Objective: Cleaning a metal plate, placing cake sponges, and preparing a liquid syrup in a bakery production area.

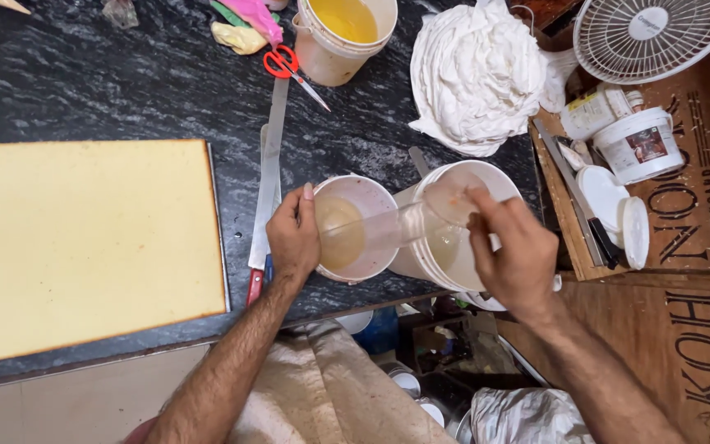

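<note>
Left hand [293, 238] is clamped on the near-left rim of a small white tub [353, 226], thumb hooked over the edge, fingers wrapped down the outside wall: a steadying grip, it looks like, keeping the tub from sliding on the dark stone counter [125, 90]. Right hand [513, 251] has its fingers closed around the base of a clear plastic cup [408, 224], tipped on its side with the mouth toward the small tub, where pale yellowish liquid sits. The cup spans the gap from the larger white bucket [454, 234] just to the right (the two containers nearly touch, handy for moving liquid across).

Moving outward: a long knife [269, 177] with a red handle lies just left of the left hand, and beyond it a big flat sheet of yellow sponge cake [84, 247]. Far side, red-handled scissors [288, 66], a bucket of yellow liquid [345, 29] and a heap of white cloth [474, 78]. A fan [651, 37] sits at far right.
</note>
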